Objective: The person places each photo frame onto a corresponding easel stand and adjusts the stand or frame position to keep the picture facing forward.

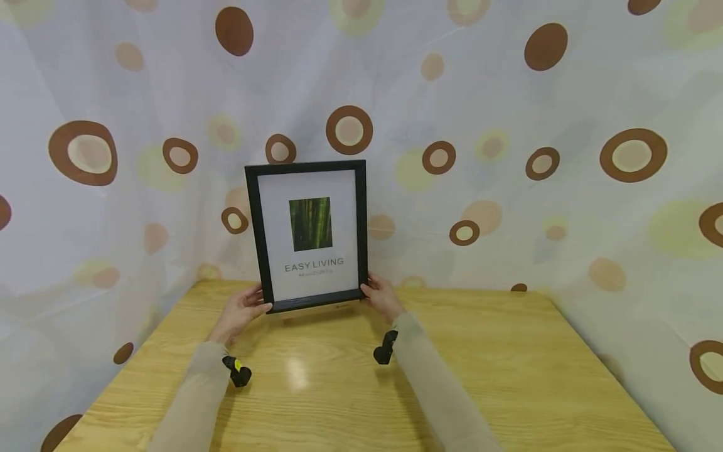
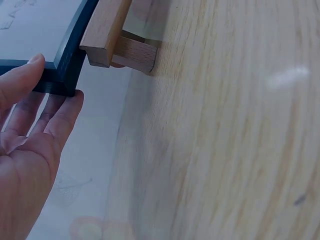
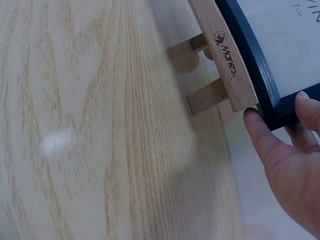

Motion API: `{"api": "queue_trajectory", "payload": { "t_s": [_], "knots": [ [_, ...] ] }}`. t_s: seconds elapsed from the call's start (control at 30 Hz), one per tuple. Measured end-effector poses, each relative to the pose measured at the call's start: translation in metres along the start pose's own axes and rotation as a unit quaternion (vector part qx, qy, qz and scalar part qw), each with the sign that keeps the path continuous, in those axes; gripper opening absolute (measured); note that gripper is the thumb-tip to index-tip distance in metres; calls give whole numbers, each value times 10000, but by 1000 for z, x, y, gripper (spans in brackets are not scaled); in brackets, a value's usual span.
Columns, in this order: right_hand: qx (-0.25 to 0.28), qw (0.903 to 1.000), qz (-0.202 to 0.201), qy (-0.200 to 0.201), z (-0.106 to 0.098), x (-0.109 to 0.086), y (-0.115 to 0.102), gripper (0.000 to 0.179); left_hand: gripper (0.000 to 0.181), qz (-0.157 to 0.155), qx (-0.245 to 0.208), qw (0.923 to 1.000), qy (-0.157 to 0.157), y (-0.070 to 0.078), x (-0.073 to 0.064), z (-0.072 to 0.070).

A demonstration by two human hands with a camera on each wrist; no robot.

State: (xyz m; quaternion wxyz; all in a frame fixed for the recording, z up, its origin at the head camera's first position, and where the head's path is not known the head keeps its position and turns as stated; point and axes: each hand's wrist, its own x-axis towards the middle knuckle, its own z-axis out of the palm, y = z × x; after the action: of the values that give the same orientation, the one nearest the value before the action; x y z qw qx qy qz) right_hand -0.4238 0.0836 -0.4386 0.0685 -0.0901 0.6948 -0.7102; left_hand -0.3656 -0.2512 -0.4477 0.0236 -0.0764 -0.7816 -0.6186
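A black picture frame (image 1: 309,276) with a white mat, a small green bamboo picture and the words "EASY LIVING" stands upright, leaning slightly, in the head view. My left hand (image 1: 238,314) grips its lower left corner, thumb on the front and fingers behind. At the lower right corner, my right hand (image 1: 384,297) holds it the same way. Under the bottom edge runs the ledge of a small wooden easel (image 3: 227,60), marked "Maries" in the right wrist view. The easel's short feet (image 2: 135,54) reach down to the tabletop; most of the easel is hidden behind the picture frame.
The light wooden table (image 1: 486,351) spreads out in front and to the right. A pale curtain (image 1: 508,113) with brown and cream circles hangs behind the table and along both sides. Black wrist cameras (image 1: 386,348) sit on both sleeves.
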Motion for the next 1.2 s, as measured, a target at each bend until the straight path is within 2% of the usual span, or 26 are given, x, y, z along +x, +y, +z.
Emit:
{"api": "queue_trajectory", "payload": {
  "t_s": [0.27, 0.4, 0.53, 0.63, 0.77, 0.87, 1.07, 1.2],
  "knots": [
    [-40, 9997, 222, -116, -5, 0, -1, 50, 63, 175, 316, 9991, -234, 1, 0, 2],
    [-65, 9987, 404, -291, -10, -2, 1, 52, 62, -24, 527, 9980, -356, 0, 0, 4],
    [46, 9971, 428, -629, -12, -6, 2, 55, 57, -182, 723, 9970, -212, -1, -2, 8],
    [167, 9960, 317, -821, -14, -8, 5, 53, 55, -235, 633, 9976, -156, -3, -2, 11],
    [334, 9953, 209, -882, -17, -9, 9, 51, 57, -348, 196, 9990, -182, -6, -1, 14],
    [364, 9951, 174, -898, -19, -10, 11, 51, 57, -404, 66, 9991, -117, -7, -1, 15],
    [32, 9952, 220, -956, -27, -16, 12, 54, 56, -422, -90, 9990, -126, -5, -2, 23],
    [-407, 9946, 188, -940, -38, -22, 11, 55, 56, -454, -156, 9988, -134, -2, 0, 30]
  ]
}}
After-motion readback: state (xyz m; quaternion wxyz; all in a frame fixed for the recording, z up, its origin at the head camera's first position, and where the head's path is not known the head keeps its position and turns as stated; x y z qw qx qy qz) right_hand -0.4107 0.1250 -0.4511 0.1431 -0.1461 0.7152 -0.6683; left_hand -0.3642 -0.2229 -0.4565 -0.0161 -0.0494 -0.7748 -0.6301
